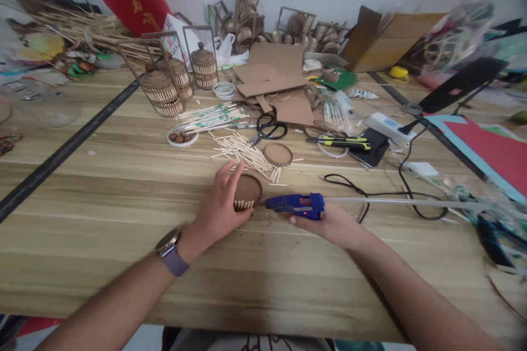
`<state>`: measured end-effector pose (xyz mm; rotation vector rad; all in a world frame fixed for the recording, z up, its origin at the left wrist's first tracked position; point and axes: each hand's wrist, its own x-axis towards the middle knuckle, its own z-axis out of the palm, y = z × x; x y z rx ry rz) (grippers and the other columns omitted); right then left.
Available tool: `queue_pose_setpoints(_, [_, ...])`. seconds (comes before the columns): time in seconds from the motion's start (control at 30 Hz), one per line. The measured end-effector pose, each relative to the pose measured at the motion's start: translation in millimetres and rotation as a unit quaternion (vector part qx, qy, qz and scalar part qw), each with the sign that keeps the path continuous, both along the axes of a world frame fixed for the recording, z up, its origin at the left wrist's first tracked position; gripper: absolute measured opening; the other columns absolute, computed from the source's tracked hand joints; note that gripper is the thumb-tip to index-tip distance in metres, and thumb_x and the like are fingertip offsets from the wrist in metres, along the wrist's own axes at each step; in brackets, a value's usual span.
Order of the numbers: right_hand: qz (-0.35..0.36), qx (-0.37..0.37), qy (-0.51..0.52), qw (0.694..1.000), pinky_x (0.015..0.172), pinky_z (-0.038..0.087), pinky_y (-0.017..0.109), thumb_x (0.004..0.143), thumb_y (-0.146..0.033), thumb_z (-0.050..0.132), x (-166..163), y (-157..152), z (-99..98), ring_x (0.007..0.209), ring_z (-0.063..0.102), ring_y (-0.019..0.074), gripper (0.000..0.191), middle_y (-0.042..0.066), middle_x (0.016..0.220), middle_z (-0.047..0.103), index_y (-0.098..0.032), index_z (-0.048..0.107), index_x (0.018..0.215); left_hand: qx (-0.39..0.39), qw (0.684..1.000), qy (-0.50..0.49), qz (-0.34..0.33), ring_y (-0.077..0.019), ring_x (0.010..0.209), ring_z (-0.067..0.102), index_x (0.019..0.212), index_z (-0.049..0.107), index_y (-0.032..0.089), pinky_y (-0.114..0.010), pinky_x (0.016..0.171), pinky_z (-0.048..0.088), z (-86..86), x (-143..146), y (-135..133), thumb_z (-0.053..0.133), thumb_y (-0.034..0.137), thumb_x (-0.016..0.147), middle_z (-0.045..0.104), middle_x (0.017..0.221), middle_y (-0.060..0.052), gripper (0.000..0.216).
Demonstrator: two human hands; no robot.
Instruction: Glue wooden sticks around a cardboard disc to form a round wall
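My left hand (222,203), a watch on its wrist, is curled round a brown cardboard disc (248,189) that lies on the wooden table (123,186); short sticks stand along the disc's near edge. My right hand (329,224) grips a blue glue gun (294,204), laid almost flat, with its nozzle pointing left at the disc's edge. A glue stick (391,202) pokes out of the gun's back to the right. Just beyond the disc lie a heap of loose thin sticks (245,152) and a second cardboard ring (278,154).
Black scissors (269,127), a small dish of beads (182,136), cutters (341,142), a power strip (387,127) and a black cable (370,194) lie behind and to the right. Small stick lanterns (162,90), cardboard sheets (272,74) and a box (387,38) crowd the back.
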<state>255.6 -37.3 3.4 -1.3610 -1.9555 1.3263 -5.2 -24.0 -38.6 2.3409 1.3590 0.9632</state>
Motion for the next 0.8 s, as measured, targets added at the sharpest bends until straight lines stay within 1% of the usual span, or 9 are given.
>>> queue_pose_setpoints(0.2, [0.002, 0.032, -0.012, 0.999, 0.082, 0.059, 0.038, 0.081, -0.044, 0.066, -3, -2, -3.2, 0.088, 0.072, 0.0242, 0.034, 0.005, 0.097, 0.077, -0.021, 0.072, 0.105, -0.004, 1.000, -0.002, 0.003, -0.0398, 0.142, 0.030, 0.153, 0.009, 0.031, -0.062, 0.109, 0.039, -1.7, 0, 0, 0.073, 0.017, 0.072, 0.028, 0.151, -0.017, 0.105])
queue_pose_setpoints(0.3, [0.011, 0.040, -0.011, 0.999, 0.082, 0.059, 0.037, 0.083, -0.044, 0.065, -4, -2, -3.3, 0.088, 0.072, 0.0239, 0.032, 0.006, 0.096, 0.078, -0.021, 0.072, 0.104, 0.001, 1.000, -0.002, 0.001, -0.0394, 0.142, 0.030, 0.153, 0.009, 0.030, -0.061, 0.110, 0.039, -2.0, -1, 0, 0.073, 0.017, 0.071, 0.028, 0.150, -0.017, 0.105])
queue_pose_setpoints(0.53, [0.009, 0.068, -0.024, 0.997, 0.084, 0.059, 0.038, 0.082, -0.040, 0.063, -9, -3, 0.2, 0.092, 0.072, 0.0248, 0.030, 0.006, 0.101, 0.077, -0.021, 0.072, 0.102, 0.005, 1.000, -0.006, -0.001, -0.0402, 0.141, 0.032, 0.153, 0.012, 0.029, -0.062, 0.110, 0.038, -0.9, 0, 1, 0.072, 0.017, 0.072, 0.030, 0.150, -0.018, 0.101])
queue_pose_setpoints(0.8, [0.006, 0.073, -0.039, 0.997, 0.079, 0.059, 0.035, 0.082, -0.039, 0.062, -11, -4, 2.7, 0.088, 0.072, 0.0244, 0.027, 0.004, 0.098, 0.078, -0.023, 0.073, 0.100, 0.007, 1.000, 0.000, -0.001, -0.0402, 0.141, 0.032, 0.153, 0.012, 0.028, -0.063, 0.111, 0.036, -0.7, 0, 1, 0.073, 0.018, 0.072, 0.030, 0.149, -0.018, 0.102])
